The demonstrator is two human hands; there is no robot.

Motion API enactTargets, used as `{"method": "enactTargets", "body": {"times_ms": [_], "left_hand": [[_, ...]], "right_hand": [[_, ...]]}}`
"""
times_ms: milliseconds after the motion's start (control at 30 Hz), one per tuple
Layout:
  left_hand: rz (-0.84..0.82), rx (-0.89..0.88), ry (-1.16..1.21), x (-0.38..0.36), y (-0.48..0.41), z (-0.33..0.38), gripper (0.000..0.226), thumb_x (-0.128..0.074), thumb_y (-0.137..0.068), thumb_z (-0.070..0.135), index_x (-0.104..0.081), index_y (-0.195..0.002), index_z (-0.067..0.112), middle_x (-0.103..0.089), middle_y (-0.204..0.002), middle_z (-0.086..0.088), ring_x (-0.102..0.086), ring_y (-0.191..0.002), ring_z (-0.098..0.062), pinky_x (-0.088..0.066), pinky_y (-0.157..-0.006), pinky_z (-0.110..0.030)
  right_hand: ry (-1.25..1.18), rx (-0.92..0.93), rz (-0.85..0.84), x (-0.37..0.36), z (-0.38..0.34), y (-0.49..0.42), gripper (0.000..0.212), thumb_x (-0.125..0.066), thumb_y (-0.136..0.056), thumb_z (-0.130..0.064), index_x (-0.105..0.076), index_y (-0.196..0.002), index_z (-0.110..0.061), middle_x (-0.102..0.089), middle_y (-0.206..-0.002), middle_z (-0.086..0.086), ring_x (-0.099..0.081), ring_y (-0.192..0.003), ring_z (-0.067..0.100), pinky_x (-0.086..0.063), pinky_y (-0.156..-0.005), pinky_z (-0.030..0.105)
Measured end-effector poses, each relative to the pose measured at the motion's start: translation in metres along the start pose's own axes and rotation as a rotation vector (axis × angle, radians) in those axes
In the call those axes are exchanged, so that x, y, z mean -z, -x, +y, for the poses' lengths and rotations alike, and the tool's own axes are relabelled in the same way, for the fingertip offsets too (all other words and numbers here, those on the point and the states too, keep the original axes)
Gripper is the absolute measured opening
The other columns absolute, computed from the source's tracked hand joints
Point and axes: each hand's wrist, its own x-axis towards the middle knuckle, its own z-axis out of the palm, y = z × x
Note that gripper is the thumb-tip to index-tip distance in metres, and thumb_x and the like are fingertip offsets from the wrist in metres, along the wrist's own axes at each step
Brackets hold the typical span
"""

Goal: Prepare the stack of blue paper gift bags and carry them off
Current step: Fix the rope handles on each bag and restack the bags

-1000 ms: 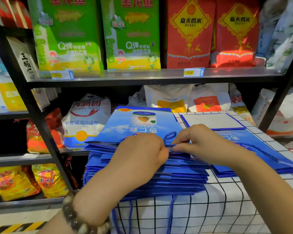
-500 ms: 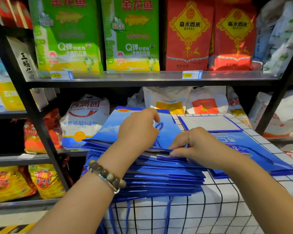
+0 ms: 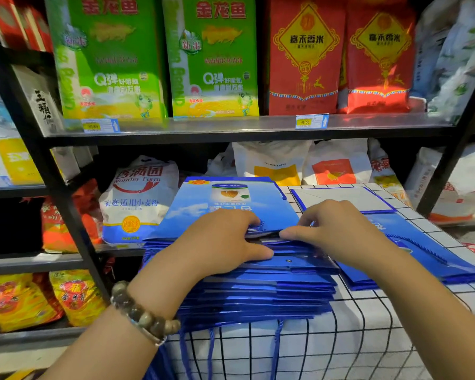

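A thick stack of flat blue paper gift bags (image 3: 258, 292) lies on a table with a white grid-patterned cloth (image 3: 368, 338). The top bag (image 3: 220, 204) shows a sky print and a can picture. My left hand (image 3: 220, 242), a bead bracelet on its wrist, presses on the near edge of the top bag, fingers curled over its blue cord handle. My right hand (image 3: 332, 229) pinches that same edge from the right. Blue cords (image 3: 276, 349) hang down over the table's front.
A second, lower pile of blue bags (image 3: 422, 259) lies to the right, with a flat white sheet (image 3: 343, 198) behind it. Black metal shelves (image 3: 231, 130) stand behind, holding green and red rice sacks (image 3: 211, 56) and a white flour bag (image 3: 137, 198).
My left hand came back down from the raised cord handle to the near edge of the top bag. My right hand stayed pinching the edge.
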Motion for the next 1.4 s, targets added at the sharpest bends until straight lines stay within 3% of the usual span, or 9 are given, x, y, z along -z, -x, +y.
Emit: {"method": "enactTargets", "body": {"times_ms": [233,367,500,600,667,767,867,1000,1400], "left_hand": [[0.284,-0.048,-0.318,0.000,-0.010,0.011,0.027,-0.046,-0.093,0.040,-0.054,-0.113,0.024,-0.059,-0.108,-0.005,-0.055,-0.097,-0.027,-0.039,-0.068,-0.033],[0.481,0.003,-0.143,0.010,-0.016,0.015,0.024,-0.040,-0.096,0.035,-0.057,-0.108,0.022,-0.063,-0.101,-0.007,-0.054,-0.097,-0.030,-0.036,-0.066,-0.034],[0.688,-0.031,0.111,0.030,-0.015,0.026,0.028,-0.041,-0.097,0.028,-0.058,-0.117,0.019,-0.063,-0.101,-0.013,-0.054,-0.096,-0.036,-0.037,-0.072,-0.038],[0.865,-0.086,0.336,0.043,-0.012,0.033,0.018,-0.043,-0.097,0.021,-0.059,-0.093,0.014,-0.051,-0.074,-0.007,-0.043,-0.076,-0.030,-0.023,-0.061,-0.030],[0.950,-0.126,0.535,0.050,-0.009,0.037,0.024,-0.045,-0.096,0.016,-0.046,-0.072,0.019,-0.037,-0.062,-0.002,-0.036,-0.066,-0.022,-0.020,-0.058,-0.028],[1.034,-0.192,0.863,0.055,-0.005,0.037,0.017,-0.045,-0.092,0.019,-0.053,-0.078,0.024,-0.054,-0.069,0.010,-0.051,-0.067,-0.006,-0.040,-0.067,-0.023],[1.023,-0.198,1.066,0.053,-0.005,0.033,0.022,-0.043,-0.083,0.022,-0.057,-0.101,0.022,-0.067,-0.104,-0.001,-0.063,-0.099,-0.019,-0.048,-0.095,-0.043],[0.924,-0.155,1.073,0.035,-0.008,0.023,0.023,-0.046,-0.077,0.018,-0.057,-0.096,0.026,-0.068,-0.103,-0.002,-0.064,-0.099,-0.024,-0.049,-0.091,-0.050],[0.664,0.129,0.744,0.021,0.019,-0.017,0.017,-0.067,-0.081,0.030,-0.056,-0.073,0.020,-0.071,-0.079,-0.003,-0.068,-0.067,-0.013,-0.054,-0.065,-0.032]], "right_hand": [[-0.537,0.092,0.343,-0.004,-0.003,-0.004,0.017,-0.069,-0.077,-0.034,-0.063,-0.092,-0.029,-0.069,-0.078,0.002,-0.065,-0.078,0.019,-0.054,-0.076,0.042],[-0.983,0.129,0.202,-0.014,-0.021,-0.001,0.058,-0.069,-0.079,-0.021,-0.045,-0.131,-0.028,-0.067,-0.103,0.002,-0.063,-0.093,0.006,-0.053,-0.082,0.030],[-0.660,0.252,-0.110,-0.042,-0.051,0.002,0.035,-0.069,-0.072,-0.037,-0.053,-0.102,-0.028,-0.064,-0.099,-0.004,-0.060,-0.094,0.006,-0.049,-0.081,0.024],[-0.465,0.408,-0.138,-0.054,-0.074,0.000,0.022,-0.050,-0.090,0.002,-0.046,-0.073,-0.012,-0.050,-0.063,-0.003,-0.049,-0.060,0.005,-0.037,-0.060,0.011],[-0.491,0.442,-0.068,-0.056,-0.088,0.002,0.004,-0.052,-0.088,-0.001,-0.051,-0.092,-0.004,-0.056,-0.077,-0.006,-0.051,-0.066,0.000,-0.041,-0.062,0.008],[-0.491,0.435,0.102,-0.063,-0.091,-0.003,0.063,-0.053,-0.077,-0.025,-0.036,-0.134,-0.005,-0.050,-0.130,0.013,-0.052,-0.116,0.025,-0.046,-0.096,0.034],[-0.487,0.444,0.185,-0.053,-0.080,-0.005,0.075,-0.056,-0.081,-0.030,-0.019,-0.146,-0.021,-0.027,-0.151,0.005,-0.030,-0.138,0.022,-0.037,-0.105,0.045],[-0.284,0.437,0.099,-0.043,-0.051,-0.005,0.081,-0.058,-0.089,-0.027,-0.003,-0.148,-0.031,-0.024,-0.154,-0.001,-0.034,-0.136,0.023,-0.037,-0.104,0.045],[-0.141,0.348,0.104,-0.006,-0.013,0.000,0.048,-0.067,-0.082,-0.016,-0.055,-0.127,-0.028,-0.063,-0.118,-0.004,-0.057,-0.104,0.013,-0.044,-0.091,0.022]]}}
